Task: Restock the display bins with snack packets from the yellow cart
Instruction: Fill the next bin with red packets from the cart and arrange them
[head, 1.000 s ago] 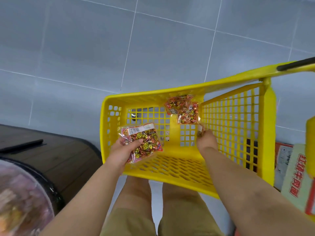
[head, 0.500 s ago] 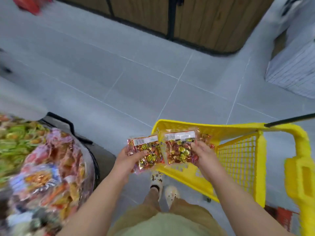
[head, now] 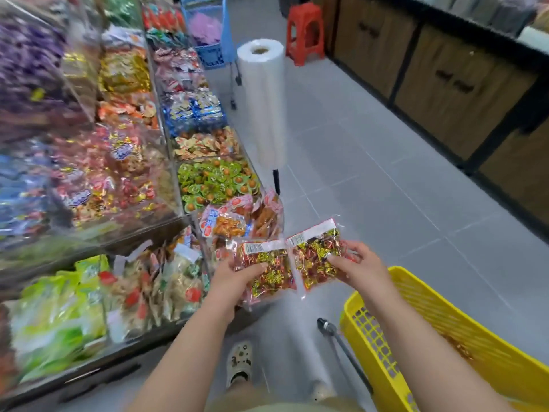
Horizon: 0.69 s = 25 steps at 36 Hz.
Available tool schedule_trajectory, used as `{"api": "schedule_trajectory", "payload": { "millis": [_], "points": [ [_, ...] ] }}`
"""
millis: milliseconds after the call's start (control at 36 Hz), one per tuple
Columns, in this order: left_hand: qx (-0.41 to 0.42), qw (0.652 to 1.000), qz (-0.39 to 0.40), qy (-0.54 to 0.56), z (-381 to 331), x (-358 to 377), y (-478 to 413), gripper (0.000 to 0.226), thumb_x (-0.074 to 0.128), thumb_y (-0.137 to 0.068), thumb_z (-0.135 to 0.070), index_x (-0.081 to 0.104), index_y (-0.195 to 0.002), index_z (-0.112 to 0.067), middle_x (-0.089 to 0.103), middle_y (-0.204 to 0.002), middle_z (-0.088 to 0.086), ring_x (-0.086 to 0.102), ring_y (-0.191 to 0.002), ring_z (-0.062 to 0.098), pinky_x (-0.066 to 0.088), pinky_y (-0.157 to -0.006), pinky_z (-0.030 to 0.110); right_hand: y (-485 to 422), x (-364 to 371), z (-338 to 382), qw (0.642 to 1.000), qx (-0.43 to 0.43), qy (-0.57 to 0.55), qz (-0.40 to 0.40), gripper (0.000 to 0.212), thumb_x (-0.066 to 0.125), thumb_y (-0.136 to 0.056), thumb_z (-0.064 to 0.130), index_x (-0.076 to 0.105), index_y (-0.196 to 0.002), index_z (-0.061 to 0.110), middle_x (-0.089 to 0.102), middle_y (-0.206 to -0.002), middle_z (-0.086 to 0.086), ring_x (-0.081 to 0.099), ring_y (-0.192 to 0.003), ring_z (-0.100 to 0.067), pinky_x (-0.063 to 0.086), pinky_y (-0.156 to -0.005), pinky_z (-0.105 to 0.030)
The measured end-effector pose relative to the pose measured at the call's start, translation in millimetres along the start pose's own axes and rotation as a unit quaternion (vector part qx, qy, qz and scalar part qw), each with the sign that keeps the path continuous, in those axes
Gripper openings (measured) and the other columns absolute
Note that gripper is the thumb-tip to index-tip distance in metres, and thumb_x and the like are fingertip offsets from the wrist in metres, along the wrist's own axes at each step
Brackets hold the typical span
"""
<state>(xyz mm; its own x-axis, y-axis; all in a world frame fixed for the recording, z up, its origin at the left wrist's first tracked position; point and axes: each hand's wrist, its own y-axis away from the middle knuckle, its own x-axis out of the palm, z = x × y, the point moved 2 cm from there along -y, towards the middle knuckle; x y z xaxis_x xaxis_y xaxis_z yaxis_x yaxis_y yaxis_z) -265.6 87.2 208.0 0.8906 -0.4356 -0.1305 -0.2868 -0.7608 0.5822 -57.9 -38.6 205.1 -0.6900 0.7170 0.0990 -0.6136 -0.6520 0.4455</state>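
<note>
Clear-walled display bins (head: 170, 162) heaped with mixed snacks stand at left. The left hand (head: 234, 276) pinches a clear red-and-gold sweet packet (head: 269, 272). Just beside it, the right hand (head: 361, 267) pinches a second such packet (head: 316, 258), left of the yellow plastic mesh cart (head: 439, 319). This looks like the carrying step; next comes finding the matching bin. The packets' white barcode labels are too small to read.

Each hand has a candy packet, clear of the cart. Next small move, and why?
Probably carry the left packet and right packet leftward over the display bins: left hand and right hand grip them between the bins and the yellow cart.
</note>
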Motion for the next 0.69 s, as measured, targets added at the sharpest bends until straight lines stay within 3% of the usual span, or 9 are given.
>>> {"api": "schedule_trajectory", "payload": {
  "millis": [28, 111, 167, 250, 333, 389, 500, 611, 694],
  "points": [
    [0.001, 1.000, -0.009, 0.021, 1, -14, -1, 0.071, 0.085, -0.068, -0.026, 0.050, -0.130, -0.016, 0.069, -0.111, 0.000, 0.068, -0.095, 0.020, 0.056, -0.076, 0.036, -2, 14, 2, 1.000, -0.004, -0.002, 0.008, 0.024, 0.073, -0.077, 0.004, 0.064, -0.095, 0.018, 0.072, -0.082, 0.001, 0.068, -0.065, -0.007, 0.051, -0.053, -0.017],
    [0.020, 0.997, -0.037, 0.066, 0, -56, -4, 0.058, 0.085, -0.068, -0.021, 0.057, -0.119, -0.018, 0.074, -0.094, -0.006, 0.071, -0.080, 0.010, 0.056, -0.065, 0.025, -12, 60, 7, 0.999, -0.015, -0.003, 0.038, 0.013, 0.070, -0.080, 0.005, 0.066, -0.087, 0.015, 0.070, -0.066, 0.006, 0.065, -0.056, -0.004, 0.049, -0.050, -0.016],
    [0.025, 0.994, -0.047, 0.100, -1, -85, -7, 0.065, 0.086, -0.066, -0.019, 0.055, -0.123, -0.019, 0.071, -0.107, -0.001, 0.068, -0.095, 0.016, 0.055, -0.085, 0.037, -19, 94, 10, 0.999, -0.025, 0.012, 0.045, 0.018, 0.069, -0.082, 0.006, 0.063, -0.096, 0.014, 0.067, -0.080, 0.004, 0.065, -0.059, -0.004, 0.051, -0.050, -0.018],
    [0.035, 0.988, -0.059, 0.137, -7, -131, -18, 0.084, 0.086, -0.066, -0.022, 0.044, -0.138, -0.017, 0.061, -0.126, 0.003, 0.060, -0.111, 0.022, 0.044, -0.102, 0.046, -26, 150, 17, 0.993, -0.094, 0.048, 0.046, 0.048, 0.067, -0.083, 0.006, 0.049, -0.120, 0.030, 0.055, -0.104, 0.016, 0.061, -0.082, -0.008, 0.054, -0.071, -0.035],
    [0.049, 0.985, -0.056, 0.154, -14, -178, -32, 0.061, 0.083, -0.069, -0.022, 0.051, -0.121, -0.027, 0.058, -0.109, -0.011, 0.056, -0.093, 0.004, 0.044, -0.089, 0.031, -27, 207, 27, 0.973, -0.169, 0.132, 0.081, 0.047, 0.067, -0.083, 0.008, 0.059, -0.097, 0.051, 0.058, -0.113, 0.015, 0.059, -0.103, -0.017, 0.046, -0.090, -0.041],
    [0.055, 0.986, -0.064, 0.146, -19, -211, -43, 0.053, 0.083, -0.070, -0.024, 0.053, -0.113, -0.031, 0.057, -0.111, -0.010, 0.055, -0.090, 0.004, 0.043, -0.079, 0.027, -31, 243, 30, 0.964, -0.178, 0.168, 0.106, 0.033, 0.069, -0.081, 0.012, 0.068, -0.081, 0.045, 0.061, -0.118, 0.009, 0.058, -0.108, -0.014, 0.046, -0.094, -0.037],
    [0.071, 0.982, -0.117, 0.129, -28, -274, -63, 0.072, 0.086, -0.068, -0.025, 0.048, -0.129, -0.022, 0.062, -0.118, -0.003, 0.061, -0.105, 0.019, 0.049, -0.083, 0.035, -43, 307, 30, 0.975, -0.117, 0.157, 0.107, 0.011, 0.072, -0.079, 0.023, 0.073, -0.071, 0.031, 0.065, -0.113, 0.016, 0.061, -0.103, -0.014, 0.049, -0.092, -0.047],
    [0.095, 0.976, -0.145, 0.135, -38, -326, -81, 0.042, 0.084, -0.068, -0.012, 0.061, -0.101, -0.024, 0.071, -0.103, 0.002, 0.068, -0.090, 0.016, 0.054, -0.078, 0.032, -51, 355, 37, 0.982, -0.078, 0.143, 0.097, 0.007, 0.074, -0.079, 0.027, 0.075, -0.073, 0.025, 0.067, -0.111, 0.000, 0.060, -0.081, -0.018, 0.054, -0.071, -0.033],
    [0.111, 0.968, -0.183, 0.130, -49, -359, -91, 0.052, 0.086, -0.066, -0.021, 0.059, -0.110, -0.020, 0.068, -0.102, -0.004, 0.064, -0.088, 0.010, 0.048, -0.072, 0.028, -56, 384, 46, 0.979, -0.043, 0.117, 0.162, 0.004, 0.075, -0.078, 0.014, 0.073, -0.079, 0.018, 0.066, -0.110, -0.009, 0.067, -0.083, -0.021, 0.056, -0.085, -0.040]
  ]
}}
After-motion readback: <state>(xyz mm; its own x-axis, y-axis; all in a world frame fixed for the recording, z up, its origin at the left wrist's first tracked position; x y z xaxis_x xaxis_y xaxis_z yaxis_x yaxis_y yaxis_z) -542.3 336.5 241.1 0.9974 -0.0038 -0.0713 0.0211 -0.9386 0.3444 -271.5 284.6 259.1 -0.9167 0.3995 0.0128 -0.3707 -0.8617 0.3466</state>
